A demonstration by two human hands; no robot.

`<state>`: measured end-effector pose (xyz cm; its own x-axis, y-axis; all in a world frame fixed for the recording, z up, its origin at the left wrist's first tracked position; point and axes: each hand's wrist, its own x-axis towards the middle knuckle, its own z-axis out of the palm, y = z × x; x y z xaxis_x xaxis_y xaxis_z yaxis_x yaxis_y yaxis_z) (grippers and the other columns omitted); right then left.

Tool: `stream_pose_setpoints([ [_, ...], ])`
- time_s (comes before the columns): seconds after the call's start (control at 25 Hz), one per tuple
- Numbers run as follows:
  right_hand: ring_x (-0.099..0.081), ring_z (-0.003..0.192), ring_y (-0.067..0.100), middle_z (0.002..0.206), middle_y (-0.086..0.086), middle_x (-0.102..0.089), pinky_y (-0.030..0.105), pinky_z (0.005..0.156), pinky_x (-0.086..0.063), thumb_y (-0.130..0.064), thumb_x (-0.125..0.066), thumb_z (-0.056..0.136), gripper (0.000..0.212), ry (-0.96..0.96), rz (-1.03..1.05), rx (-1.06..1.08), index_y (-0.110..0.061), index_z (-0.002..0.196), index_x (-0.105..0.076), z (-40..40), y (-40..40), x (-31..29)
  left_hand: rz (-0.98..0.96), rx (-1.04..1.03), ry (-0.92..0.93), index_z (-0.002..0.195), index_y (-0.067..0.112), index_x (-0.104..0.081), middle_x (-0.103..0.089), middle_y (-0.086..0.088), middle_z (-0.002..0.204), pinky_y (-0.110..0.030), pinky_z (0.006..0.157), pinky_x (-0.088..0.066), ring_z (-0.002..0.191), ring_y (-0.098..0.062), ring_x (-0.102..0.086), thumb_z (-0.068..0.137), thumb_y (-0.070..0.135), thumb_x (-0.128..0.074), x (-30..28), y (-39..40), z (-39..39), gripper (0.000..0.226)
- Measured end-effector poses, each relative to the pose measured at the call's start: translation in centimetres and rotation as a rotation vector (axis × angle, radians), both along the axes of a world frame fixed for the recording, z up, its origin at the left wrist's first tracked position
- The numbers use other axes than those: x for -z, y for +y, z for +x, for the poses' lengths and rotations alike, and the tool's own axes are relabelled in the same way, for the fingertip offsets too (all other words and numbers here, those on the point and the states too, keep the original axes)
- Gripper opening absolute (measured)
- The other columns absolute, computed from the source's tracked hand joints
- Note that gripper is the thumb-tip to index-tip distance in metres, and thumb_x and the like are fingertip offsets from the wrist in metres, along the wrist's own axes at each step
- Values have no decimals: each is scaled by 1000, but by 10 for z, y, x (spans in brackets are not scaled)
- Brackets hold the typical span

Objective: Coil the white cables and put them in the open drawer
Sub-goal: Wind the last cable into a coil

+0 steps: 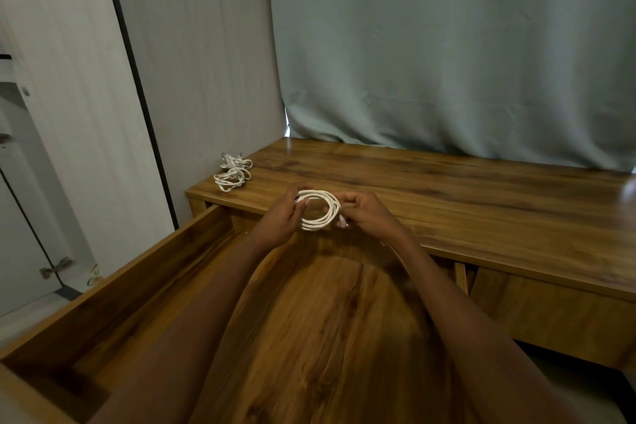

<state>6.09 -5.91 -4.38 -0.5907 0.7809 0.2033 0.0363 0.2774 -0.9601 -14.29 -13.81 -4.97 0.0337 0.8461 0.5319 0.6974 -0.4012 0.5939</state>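
We hold a coil point(318, 210) of white cable between both hands, above the open drawer point(113, 293). It looks light and springy, so its loops would likely spread if let go; pinching across all the turns seems safest. Our left hand point(280, 217) grips the coil's left side, fingers curled round it. Our right hand point(364, 213) pinches the right side, near a plug end. More cables point(234, 171) lie beyond our left hand.
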Motion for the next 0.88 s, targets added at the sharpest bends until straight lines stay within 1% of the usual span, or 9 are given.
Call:
stream_pose_setpoints([
  [0.04, -65, 75, 13, 94, 7, -76, 31, 71, -54, -9, -61, 98, 22, -91, 156, 106, -17, 114, -73, -2, 2, -1, -16, 14, 5, 134, 20, -44, -64, 2, 119, -23, 86, -51, 104, -8, -64, 105, 28, -43, 0, -2, 1, 30],
  [0.12, -68, 84, 12, 100, -4, -77, 34, 78, -53, -16, -60, 97, 19, -265, 409, 326, -24, 107, -75, -5, 10, -3, -57, 50, 14, 131, 19, -42, -65, 5, 112, -20, 81, -52, 97, -1, -64, 105, 29, -44, 0, -4, 5, 28],
  [0.2, -66, 91, 10, 104, -7, -75, 31, 81, -51, -13, -58, 97, 23, -314, 488, 446, -24, 107, -75, -9, 15, -7, -85, 77, 20, 129, 19, -41, -63, 9, 105, -17, 73, -50, 87, 3, -64, 105, 28, -45, -2, -6, 10, 26],
  [0.28, -67, 89, 12, 101, -2, -75, 32, 82, -53, -9, -61, 95, 21, -204, 378, 415, -18, 105, -77, -15, 18, -8, -101, 81, -12, 129, 17, -41, -62, 12, 97, -13, 66, -46, 77, 8, -61, 105, 28, -45, -5, -8, 14, 27],
  [0.36, -69, 78, 14, 92, 2, -77, 32, 74, -57, -9, -66, 94, 14, -39, 117, 294, -14, 103, -76, -18, 14, -4, -112, 64, -54, 129, 17, -42, -60, 13, 94, -10, 61, -42, 72, 10, -60, 105, 29, -45, -7, -10, 15, 28],
  [0.48, -69, 66, 14, 88, 10, -76, 24, 58, -56, -9, -68, 94, 15, 85, -161, 161, -8, 107, -75, -18, 6, 2, -95, 45, -49, 128, 22, -42, -62, 13, 101, -12, 65, -45, 80, 6, -62, 104, 33, -44, -7, -12, 10, 26],
  [0.56, -71, 69, 14, 92, 11, -77, 25, 59, -57, -13, -70, 93, 13, 119, -227, 138, -13, 105, -75, -16, 5, 2, -85, 35, -34, 129, 23, -41, -63, 12, 104, -13, 69, -47, 86, 4, -64, 105, 33, -43, -5, -12, 9, 26],
  [0.68, -73, 76, 16, 97, 10, -79, 28, 64, -60, -18, -69, 94, 14, 129, -289, 140, -17, 107, -76, -17, 3, 2, -50, 8, 47, 129, 20, -40, -60, 13, 98, -13, 66, -44, 81, 6, -61, 106, 29, -41, -2, -12, 9, 25],
  [0.88, -72, 89, 18, 108, 9, -77, 29, 71, -59, -17, -60, 99, 25, 174, -311, 27, -15, 121, -73, -17, -4, 3, 6, -69, 165, 132, 23, -36, -65, -2, 114, -37, 78, -54, 94, -16, -66, 106, 32, -36, 7, -8, 3, 28],
])
